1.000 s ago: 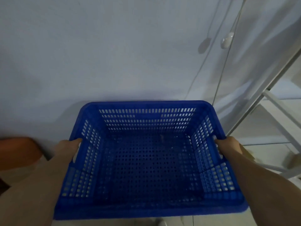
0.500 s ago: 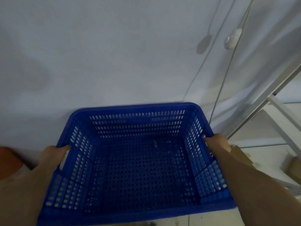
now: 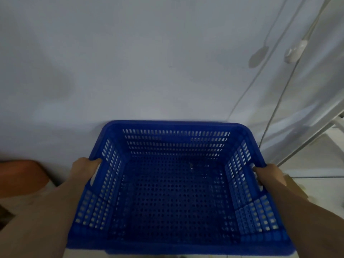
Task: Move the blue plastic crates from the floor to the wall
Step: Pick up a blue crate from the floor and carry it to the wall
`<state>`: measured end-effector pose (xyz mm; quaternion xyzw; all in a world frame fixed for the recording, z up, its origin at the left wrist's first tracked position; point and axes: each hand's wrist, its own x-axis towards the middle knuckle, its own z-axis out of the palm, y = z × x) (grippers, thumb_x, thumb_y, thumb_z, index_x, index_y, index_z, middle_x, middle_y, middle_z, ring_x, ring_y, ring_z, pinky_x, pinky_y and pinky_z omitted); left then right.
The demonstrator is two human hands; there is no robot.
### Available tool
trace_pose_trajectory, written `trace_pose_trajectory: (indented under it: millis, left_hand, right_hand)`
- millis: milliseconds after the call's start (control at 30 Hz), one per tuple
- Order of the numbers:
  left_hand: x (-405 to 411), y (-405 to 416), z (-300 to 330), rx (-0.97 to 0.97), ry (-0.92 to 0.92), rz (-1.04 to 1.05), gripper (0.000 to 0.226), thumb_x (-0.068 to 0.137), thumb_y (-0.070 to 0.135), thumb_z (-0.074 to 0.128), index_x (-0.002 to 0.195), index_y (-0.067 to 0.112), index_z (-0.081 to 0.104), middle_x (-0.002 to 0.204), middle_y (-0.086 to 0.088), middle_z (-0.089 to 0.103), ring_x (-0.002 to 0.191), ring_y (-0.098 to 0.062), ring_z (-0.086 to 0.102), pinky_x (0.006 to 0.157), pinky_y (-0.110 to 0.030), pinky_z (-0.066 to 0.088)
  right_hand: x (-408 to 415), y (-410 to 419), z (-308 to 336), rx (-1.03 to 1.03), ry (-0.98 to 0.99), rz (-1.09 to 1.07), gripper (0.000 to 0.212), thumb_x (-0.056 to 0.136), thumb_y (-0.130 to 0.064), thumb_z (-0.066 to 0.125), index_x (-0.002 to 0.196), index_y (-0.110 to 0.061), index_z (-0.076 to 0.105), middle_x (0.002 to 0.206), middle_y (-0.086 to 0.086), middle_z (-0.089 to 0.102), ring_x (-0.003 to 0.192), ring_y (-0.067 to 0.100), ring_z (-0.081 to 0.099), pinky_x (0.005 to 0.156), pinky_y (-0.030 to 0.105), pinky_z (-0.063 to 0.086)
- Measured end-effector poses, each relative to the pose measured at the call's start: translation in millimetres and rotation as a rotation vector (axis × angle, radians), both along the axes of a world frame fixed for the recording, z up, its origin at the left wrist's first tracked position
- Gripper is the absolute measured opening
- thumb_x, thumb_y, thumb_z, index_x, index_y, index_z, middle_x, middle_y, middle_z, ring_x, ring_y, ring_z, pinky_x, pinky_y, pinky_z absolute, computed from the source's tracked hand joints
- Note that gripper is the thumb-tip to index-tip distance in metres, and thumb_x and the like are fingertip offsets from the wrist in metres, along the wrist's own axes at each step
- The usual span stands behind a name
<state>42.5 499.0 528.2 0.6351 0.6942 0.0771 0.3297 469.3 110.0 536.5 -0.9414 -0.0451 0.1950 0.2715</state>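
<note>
An empty blue perforated plastic crate [image 3: 176, 192] fills the lower middle of the head view, its far rim close to the pale wall [image 3: 149, 71]. My left hand [image 3: 84, 169] grips the crate's left side at the handle slot. On the opposite rim my right hand [image 3: 270, 174] is closed around the right handle. Whether the crate rests on the floor or hangs in the air is hidden by the crate itself.
A white cord with an inline switch [image 3: 295, 51] hangs down the wall at the right. A white metal frame [image 3: 316, 133] leans at the far right. An orange-brown object [image 3: 20, 175] sits at the left edge. Cardboard [image 3: 296, 187] lies beside my right forearm.
The crate, still held in both hands, has shifted slightly right in view and sits closer to the wall; the orange object at the left shows more.
</note>
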Motion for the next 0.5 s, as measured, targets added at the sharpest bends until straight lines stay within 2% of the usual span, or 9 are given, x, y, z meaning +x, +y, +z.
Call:
trace_pose_trajectory:
  millis: [133, 267, 400, 500]
  left_hand:
    - [-6.5, -1.5, -11.8, -0.017, -0.011, 0.040, 0.045, 0.082, 0.044, 0.065, 0.083, -0.001, 0.067, 0.068, -0.011, 0.063, 0.065, -0.032, 0.062, 0.061, -0.035, 0.051]
    - [-8.4, -0.2, -15.1, -0.009, 0.004, 0.031, 0.042, 0.082, 0.042, 0.066, 0.070, 0.002, 0.063, 0.066, -0.014, 0.063, 0.061, -0.032, 0.061, 0.056, -0.032, 0.046]
    - [-7.1, 3.8, -17.2, -0.007, 0.014, 0.028, 0.045, 0.082, 0.042, 0.067, 0.082, -0.003, 0.066, 0.070, -0.017, 0.065, 0.063, -0.035, 0.062, 0.058, -0.034, 0.050]
    - [-8.3, 3.8, -18.2, 0.000, 0.020, 0.027, 0.045, 0.081, 0.042, 0.068, 0.076, -0.003, 0.065, 0.069, -0.019, 0.066, 0.062, -0.035, 0.062, 0.057, -0.035, 0.050]
  right_hand:
    - [-3.2, 4.3, -4.7, 0.016, 0.015, 0.007, 0.023, 0.085, -0.027, 0.058, 0.091, -0.005, 0.061, 0.071, 0.018, 0.068, 0.065, 0.035, 0.067, 0.066, 0.047, 0.058]
    - [-1.8, 11.3, -4.6, 0.017, 0.033, 0.007, 0.023, 0.087, -0.027, 0.058, 0.091, -0.004, 0.056, 0.074, 0.020, 0.067, 0.069, 0.037, 0.067, 0.071, 0.050, 0.059]
    - [0.3, 12.1, -5.1, -0.002, 0.033, 0.011, 0.024, 0.087, -0.027, 0.058, 0.089, -0.004, 0.056, 0.069, 0.019, 0.067, 0.065, 0.036, 0.067, 0.070, 0.050, 0.059]
    - [1.0, 10.3, -3.7, -0.011, 0.037, 0.022, 0.026, 0.087, -0.028, 0.058, 0.088, -0.002, 0.057, 0.066, 0.019, 0.066, 0.062, 0.035, 0.067, 0.065, 0.046, 0.059]
